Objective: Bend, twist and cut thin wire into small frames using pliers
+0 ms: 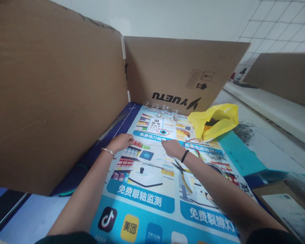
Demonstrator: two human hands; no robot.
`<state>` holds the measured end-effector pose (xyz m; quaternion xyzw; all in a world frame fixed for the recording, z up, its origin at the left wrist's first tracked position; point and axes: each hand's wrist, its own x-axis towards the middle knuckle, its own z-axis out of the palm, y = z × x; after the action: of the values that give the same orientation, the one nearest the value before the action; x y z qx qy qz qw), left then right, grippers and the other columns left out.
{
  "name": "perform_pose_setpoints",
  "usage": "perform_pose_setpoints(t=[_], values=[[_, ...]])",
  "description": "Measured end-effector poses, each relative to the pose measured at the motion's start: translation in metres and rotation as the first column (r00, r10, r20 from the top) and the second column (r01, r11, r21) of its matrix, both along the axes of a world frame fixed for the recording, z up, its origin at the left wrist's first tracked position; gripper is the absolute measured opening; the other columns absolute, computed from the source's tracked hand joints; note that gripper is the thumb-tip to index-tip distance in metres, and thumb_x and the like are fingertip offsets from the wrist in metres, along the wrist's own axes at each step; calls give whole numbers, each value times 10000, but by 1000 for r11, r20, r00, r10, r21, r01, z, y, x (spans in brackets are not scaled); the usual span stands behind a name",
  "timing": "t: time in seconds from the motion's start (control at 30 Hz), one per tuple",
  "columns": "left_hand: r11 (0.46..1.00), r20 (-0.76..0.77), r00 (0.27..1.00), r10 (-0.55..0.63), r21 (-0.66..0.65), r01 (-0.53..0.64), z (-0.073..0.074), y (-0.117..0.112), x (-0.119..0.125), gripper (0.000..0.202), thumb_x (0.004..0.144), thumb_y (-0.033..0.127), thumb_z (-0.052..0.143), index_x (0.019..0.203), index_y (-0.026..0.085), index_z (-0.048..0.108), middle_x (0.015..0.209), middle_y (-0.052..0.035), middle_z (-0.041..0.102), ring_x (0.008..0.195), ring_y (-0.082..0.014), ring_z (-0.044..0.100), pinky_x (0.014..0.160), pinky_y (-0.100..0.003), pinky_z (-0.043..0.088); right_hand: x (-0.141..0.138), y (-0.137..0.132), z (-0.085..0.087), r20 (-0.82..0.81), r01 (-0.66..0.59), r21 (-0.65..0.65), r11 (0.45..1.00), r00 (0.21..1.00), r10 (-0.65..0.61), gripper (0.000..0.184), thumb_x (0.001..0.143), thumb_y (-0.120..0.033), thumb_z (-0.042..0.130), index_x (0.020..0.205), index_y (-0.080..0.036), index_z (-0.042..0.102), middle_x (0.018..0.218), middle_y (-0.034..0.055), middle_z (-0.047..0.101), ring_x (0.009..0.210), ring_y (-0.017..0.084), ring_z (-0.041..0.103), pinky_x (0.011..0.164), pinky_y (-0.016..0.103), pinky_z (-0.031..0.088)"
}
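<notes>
My left hand (122,141), with a silver bangle at the wrist, is closed in a pinch above the printed poster sheet (152,156). To its right, my right hand (171,148) is also closed, a black band round its wrist. A thin pale wire (147,143) runs faintly between the two hands; its ends are hidden in the fingers. Beneath my right forearm lies a pair of pliers (184,178) with yellow handles, jaws apart. Red and green cords (198,155) lie just beyond that forearm, near a loose silvery wire bundle (215,155).
Cardboard panels stand at the left (55,95) and back (167,67). Tangled silvery wire pieces (164,109) lie along the back panel. At the right are an open yellow bag (218,118), a teal flap (240,152) and a cardboard box (277,193).
</notes>
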<state>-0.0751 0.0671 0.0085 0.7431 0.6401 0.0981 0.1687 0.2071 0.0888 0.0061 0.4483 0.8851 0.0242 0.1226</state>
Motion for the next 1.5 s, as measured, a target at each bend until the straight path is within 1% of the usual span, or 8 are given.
perform_pose_setpoints(t=[0.23,0.4,0.57,0.73,1.03,1.3,1.43,1.5], values=[[999,-23,1000,6,51,-4,18,-17,8,194,821,306,520,831,214,691,887,-57,689,856,-209,616,717,-253,417,8,-8,8,-18,-28,46,999,999,29,253,771,-39,444,963,-127,584,968,157,665,886,242,636,694,288,434],[992,-65,995,-75,101,81,23,-25,36,247,876,303,461,832,200,681,926,-85,668,928,-221,600,794,-285,420,13,-17,21,-84,8,92,996,996,0,253,754,-56,447,946,-150,582,955,125,655,887,229,612,685,278,397],[974,-144,974,-174,121,192,22,-27,63,208,855,224,492,790,181,685,868,-113,658,871,-230,610,757,-304,431,24,-28,31,-170,105,116,988,982,-84,263,724,-70,463,923,-181,596,950,84,641,867,202,594,666,258,371],[949,-225,951,-210,187,254,28,-26,76,222,829,131,493,743,189,688,849,-105,630,875,-230,587,736,-297,430,37,-39,30,-269,215,130,968,947,-174,262,764,-89,438,920,-194,620,973,76,627,868,192,583,681,253,371],[908,-289,949,-128,351,230,39,-20,103,229,845,108,457,749,171,655,843,-120,582,936,-268,512,761,-337,393,55,-45,22,-450,343,78,936,850,-274,250,837,-117,415,893,-192,647,952,68,647,929,191,573,775,247,385],[881,-282,955,-92,423,210,29,-17,114,231,880,171,443,892,195,672,876,-101,624,898,-257,549,724,-320,411,58,-46,13,-652,449,-21,893,671,-353,248,771,-68,456,873,-179,653,937,77,662,897,185,582,782,253,396],[890,-194,981,-20,443,106,21,-17,119,256,911,229,420,996,206,661,945,-81,656,899,-232,594,723,-300,439,55,-42,2,-797,445,-140,884,479,-368,214,743,-74,474,823,-184,640,841,47,666,801,163,595,741,258,414],[907,-63,998,-7,419,33,18,-17,122,259,909,251,431,1022,197,657,987,-87,664,914,-236,609,755,-310,450,54,-39,-7,-852,418,-225,880,355,-386,167,723,-98,498,789,-187,624,767,26,653,738,156,592,708,263,426]])
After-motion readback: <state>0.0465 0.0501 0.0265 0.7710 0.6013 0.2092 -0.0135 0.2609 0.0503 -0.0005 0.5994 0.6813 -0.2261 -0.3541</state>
